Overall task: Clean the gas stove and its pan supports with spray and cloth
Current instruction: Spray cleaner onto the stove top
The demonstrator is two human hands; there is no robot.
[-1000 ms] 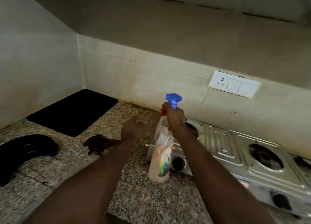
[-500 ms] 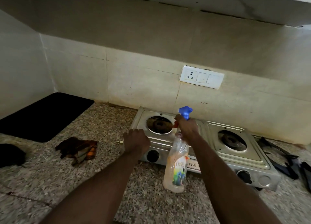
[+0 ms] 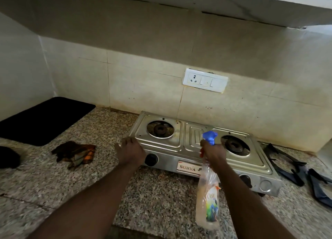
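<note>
A steel two-burner gas stove (image 3: 194, 140) stands on the granite counter against the tiled wall, both burners bare. My right hand (image 3: 213, 153) grips the neck of a clear spray bottle (image 3: 208, 199) with a blue nozzle, held over the stove's front middle. My left hand (image 3: 130, 151) hovers at the stove's front left corner, fingers loosely curled, holding nothing. A crumpled brown and orange cloth (image 3: 75, 153) lies on the counter to the left. Black pan supports (image 3: 296, 170) lie on the counter right of the stove.
A black mat (image 3: 41, 120) covers the counter's back left corner. A dark object (image 3: 8, 157) sits at the left edge. A white switch and socket plate (image 3: 204, 80) is on the wall above the stove. A shelf overhangs above.
The view has swung right, bringing the whole stove and the pan supports into sight. My right hand with the bottle has moved from the left burner toward the stove's middle.
</note>
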